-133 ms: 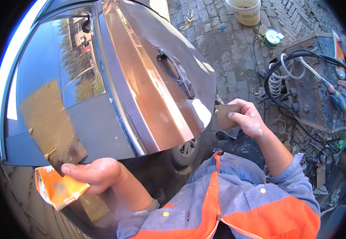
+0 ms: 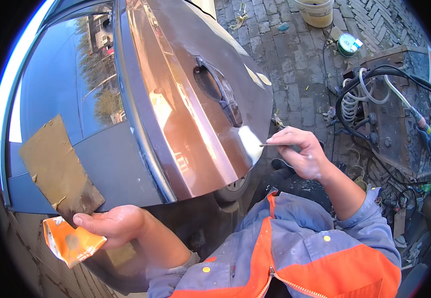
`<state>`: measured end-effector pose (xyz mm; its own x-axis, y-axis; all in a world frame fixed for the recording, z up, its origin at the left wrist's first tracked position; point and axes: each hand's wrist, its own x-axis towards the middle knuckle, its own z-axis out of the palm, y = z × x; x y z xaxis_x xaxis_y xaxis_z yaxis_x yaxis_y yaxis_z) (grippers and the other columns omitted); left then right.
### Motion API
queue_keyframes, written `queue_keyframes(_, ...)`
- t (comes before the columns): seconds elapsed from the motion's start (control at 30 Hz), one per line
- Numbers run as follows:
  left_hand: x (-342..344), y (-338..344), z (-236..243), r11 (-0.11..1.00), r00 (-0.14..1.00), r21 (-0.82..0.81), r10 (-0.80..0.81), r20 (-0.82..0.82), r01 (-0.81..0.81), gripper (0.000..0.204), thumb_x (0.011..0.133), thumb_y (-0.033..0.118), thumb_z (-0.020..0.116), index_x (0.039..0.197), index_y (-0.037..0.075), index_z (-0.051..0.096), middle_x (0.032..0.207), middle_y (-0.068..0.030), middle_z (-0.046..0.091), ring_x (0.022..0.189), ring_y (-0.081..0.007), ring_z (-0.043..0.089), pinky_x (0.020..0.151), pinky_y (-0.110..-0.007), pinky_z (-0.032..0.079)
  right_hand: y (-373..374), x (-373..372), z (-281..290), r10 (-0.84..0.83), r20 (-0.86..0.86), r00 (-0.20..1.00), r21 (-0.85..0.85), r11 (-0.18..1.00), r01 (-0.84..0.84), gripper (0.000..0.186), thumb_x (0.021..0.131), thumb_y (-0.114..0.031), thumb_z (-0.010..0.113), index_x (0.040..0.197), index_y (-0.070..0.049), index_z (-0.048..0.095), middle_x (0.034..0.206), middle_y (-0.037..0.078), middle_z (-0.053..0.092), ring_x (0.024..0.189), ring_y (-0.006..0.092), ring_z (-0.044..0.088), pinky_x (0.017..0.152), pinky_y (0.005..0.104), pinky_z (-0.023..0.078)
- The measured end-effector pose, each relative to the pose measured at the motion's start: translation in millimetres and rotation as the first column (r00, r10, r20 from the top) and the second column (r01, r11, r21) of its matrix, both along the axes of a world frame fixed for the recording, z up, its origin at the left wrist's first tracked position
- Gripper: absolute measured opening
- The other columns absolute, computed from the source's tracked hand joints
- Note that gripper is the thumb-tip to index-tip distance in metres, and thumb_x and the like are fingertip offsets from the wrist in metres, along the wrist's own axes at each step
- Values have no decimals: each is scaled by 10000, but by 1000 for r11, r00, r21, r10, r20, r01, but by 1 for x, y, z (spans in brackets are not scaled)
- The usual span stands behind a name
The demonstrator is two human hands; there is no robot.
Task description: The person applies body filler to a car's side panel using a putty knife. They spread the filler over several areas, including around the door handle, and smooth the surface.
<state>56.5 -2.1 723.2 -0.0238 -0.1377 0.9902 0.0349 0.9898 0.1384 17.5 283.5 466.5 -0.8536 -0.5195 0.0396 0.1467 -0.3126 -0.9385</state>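
My left hand [image 2: 113, 226] is closed at the lower left, holding the dark end of a flat brown board [image 2: 59, 166] and a crumpled orange packet [image 2: 71, 241]. The board reaches up in front of the car window; its face looks smeared with a tan coating. My right hand [image 2: 302, 151] pinches a thin, flat spreader [image 2: 272, 144], now seen edge-on. Its tip is at the rim of a white patch [image 2: 250, 143] on the brown car door [image 2: 200, 149]; contact I cannot tell. Above that patch is the dark door handle [image 2: 218, 92].
A worn metal toolbox [image 2: 394, 119] with coiled hose [image 2: 352, 102] and black cable stands at the right. Farther back on the brick paving are a white bucket [image 2: 317, 12] and a green-rimmed tin [image 2: 348, 44]. A car wheel [image 2: 235, 187] shows below the door.
My right hand has turned the spreader from face-on to edge-on and brought it left to the white patch. My left hand has dropped slightly. The whole view has shifted a little.
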Motion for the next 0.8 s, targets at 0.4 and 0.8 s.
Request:
queue_keyframes(0.4, -16, 6, -3, 996, 992, -87, -45, -115, 36, 266, 942, 84, 676, 1173, -48, 658, 1077, -118, 643, 980, -206, 629, 877, -305, 528, -37, -8, 0, -26, -408, 912, 119, 990, 81, 576, 770, 92, 727, 1215, -269, 781, 1132, 71, 686, 995, 289, 627, 872, 391, 492)
queue_keyframes(0.8, -14, 45, -10, 982, 970, 121, 163, -181, -142, 295, 943, 87, 665, 1192, -70, 650, 1113, -157, 657, 1028, -244, 649, 927, -340, 535, -48, -19, 1, -4, -282, 959, 139, 989, 45, 623, 765, 64, 709, 1242, -332, 762, 1135, 76, 658, 1026, 305, 603, 902, 412, 492)
